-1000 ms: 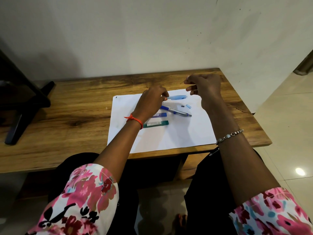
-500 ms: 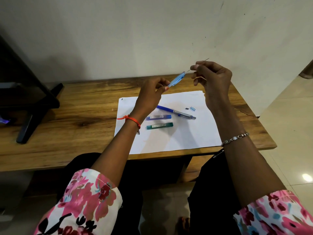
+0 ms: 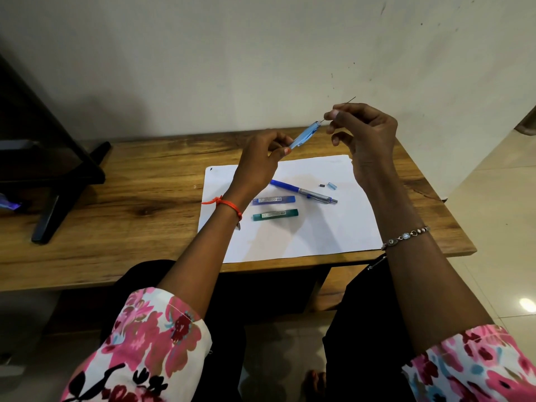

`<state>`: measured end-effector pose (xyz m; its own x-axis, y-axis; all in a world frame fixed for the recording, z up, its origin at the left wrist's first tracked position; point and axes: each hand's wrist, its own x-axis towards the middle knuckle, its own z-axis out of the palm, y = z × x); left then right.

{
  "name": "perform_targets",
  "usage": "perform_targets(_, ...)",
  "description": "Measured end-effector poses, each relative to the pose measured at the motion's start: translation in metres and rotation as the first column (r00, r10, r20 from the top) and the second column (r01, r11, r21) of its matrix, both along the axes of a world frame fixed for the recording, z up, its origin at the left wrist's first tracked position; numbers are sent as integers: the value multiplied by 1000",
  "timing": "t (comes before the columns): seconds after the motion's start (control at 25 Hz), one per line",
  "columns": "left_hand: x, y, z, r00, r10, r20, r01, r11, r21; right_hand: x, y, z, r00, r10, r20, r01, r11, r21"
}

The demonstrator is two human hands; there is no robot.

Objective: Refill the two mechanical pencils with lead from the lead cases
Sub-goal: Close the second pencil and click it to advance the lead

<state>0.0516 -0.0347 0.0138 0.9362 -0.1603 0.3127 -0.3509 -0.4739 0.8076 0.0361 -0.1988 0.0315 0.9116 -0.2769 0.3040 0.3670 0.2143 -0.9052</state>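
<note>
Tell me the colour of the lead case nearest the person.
Teal green; the lead case shows best in the head view.

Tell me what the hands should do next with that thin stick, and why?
Probably ease the lead down into the light blue pencil. The right hand pinches it with its lower tip at the pencil's open end, which the left hand holds tilted up.

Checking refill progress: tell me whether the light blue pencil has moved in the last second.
Yes. The light blue pencil has left the white paper, where it lay, and is lifted in the left hand, above the far edge of the table.
</note>
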Motion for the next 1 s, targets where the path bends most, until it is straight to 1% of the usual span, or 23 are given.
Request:
perform_targets(0.12,0,0,2,1000,-2,2,2,1000,5,1,1,0,1000,6,5,-6,999,-48)
perform_targets(0.28,1,1,1,1000,2,-6,-2,1000,16,2,1,-2,999,38,-15,-40,983,-178)
perform_targets(0.4,2,1,0,999,10,-33,-10,1000,3,3,1,-3,996,72,-48,-79,979,-189)
perform_targets(0.52,2,2,-1,999,17,-52,-18,1000,-11,4,-2,-4,993,42,-108,-60,984,-168)
perform_targets(0.56,2,2,-2,998,18,-55,-18,1000,-11,5,-3,-4,991,23,-130,-48,980,-194)
perform_targets(0.6,1,2,-2,998,17,-57,-18,1000,-10,5,-5,-5,987,-12,-157,-30,964,-263)
perform_targets(0.64,0,1,-2,998,16,-57,-16,1000,-9,4,-8,-7,980,-66,-188,-13,920,-392)
perform_targets(0.68,0,1,-2,998,14,-55,-15,1000,-8,4,-11,-9,968,-126,-219,-20,827,-562)
perform_targets(0.72,0,1,-1,998,12,-54,-13,1000,-7,4,-12,-11,952,-168,-257,-71,694,-717)
perform_targets(0.76,-1,1,-1,998,12,-55,-12,1000,-4,5,-13,-14,933,-196,-303,-149,555,-819)
perform_targets(0.8,-1,1,-1,998,13,-57,-13,1000,-1,5,-13,-17,913,-216,-347,-225,442,-868)
perform_targets(0.84,-2,0,-1,998,14,-61,-14,1000,0,6,-13,-20,897,-230,-378,-282,363,-888)
perform_targets(0.92,-3,0,0,998,15,-66,-15,1000,-4,11,-10,-26,877,-254,-408,-344,263,-901)
perform_targets(1.0,-3,0,1,998,17,-67,-17,1000,-1,15,-8,-31,872,-272,-406,-356,216,-909)
